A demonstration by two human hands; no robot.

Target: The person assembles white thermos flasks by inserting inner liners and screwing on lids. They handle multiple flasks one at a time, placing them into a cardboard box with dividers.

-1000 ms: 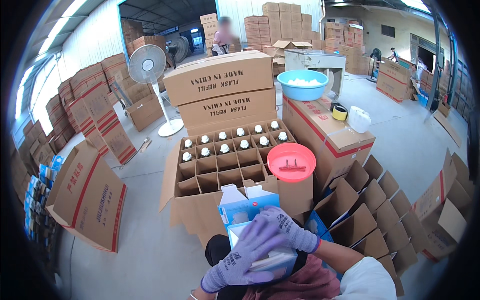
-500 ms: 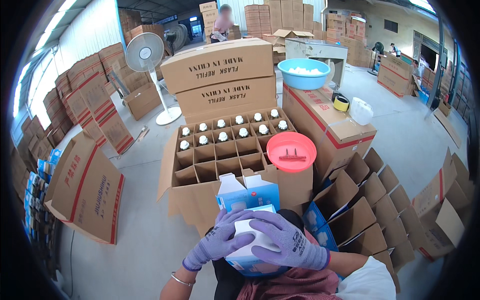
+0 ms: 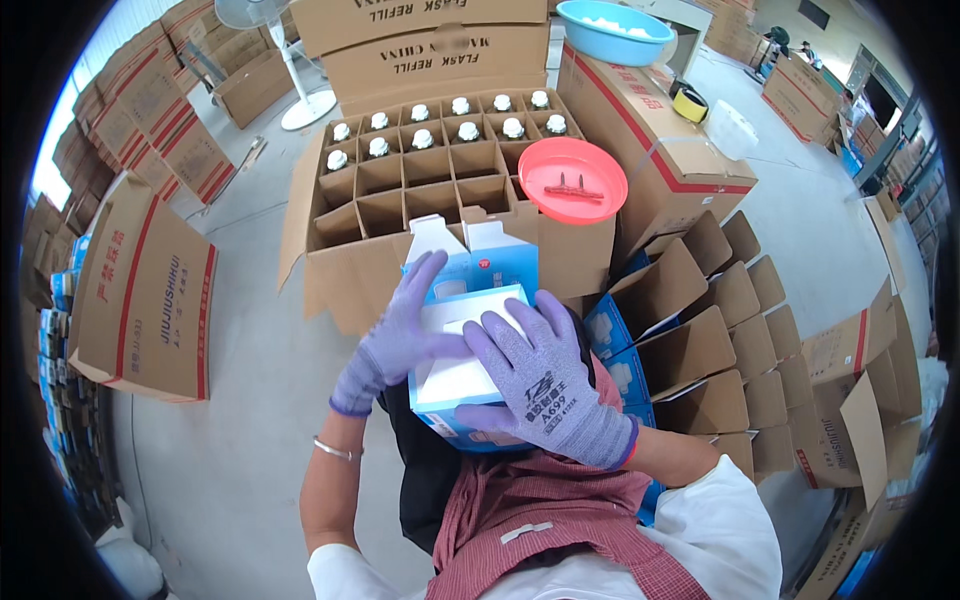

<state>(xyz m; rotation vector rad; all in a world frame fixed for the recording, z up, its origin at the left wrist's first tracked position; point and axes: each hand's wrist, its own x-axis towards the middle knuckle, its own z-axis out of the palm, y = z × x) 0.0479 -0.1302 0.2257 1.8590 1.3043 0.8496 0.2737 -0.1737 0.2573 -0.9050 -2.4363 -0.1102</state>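
Note:
A blue carton box (image 3: pixel 430 418) with a white inner flap on top sits in my lap. My left hand (image 3: pixel 398 325), in a purple glove, is at its left side with fingers spread, its thumb reaching over the white top. Across the right side of the top lies my right hand (image 3: pixel 540 385), gloved alike, its fingers stretched apart and its thumb along the near side. Just beyond stands another blue box (image 3: pixel 512 262) with raised flaps, against a large divided carton (image 3: pixel 350 270). Several bottle-like pieces with silvery-white tops (image 3: pixel 468 131) fill its far compartments; nearer compartments look unfilled.
A red basin (image 3: pixel 555 208) holding a dark red tool with two prongs rests on the carton's right corner. Right of it, a long carton (image 3: pixel 640 130) carries a blue basin (image 3: pixel 610 40) and tape rolls (image 3: pixel 690 103). Cardboard dividers (image 3: pixel 690 350) stand at my right, a fan (image 3: pixel 300 80) at far left.
My left hand has lifted off the white top toward the left, its fingers opening upward. My right hand remains on the box, fingers more spread. The view has tilted downward.

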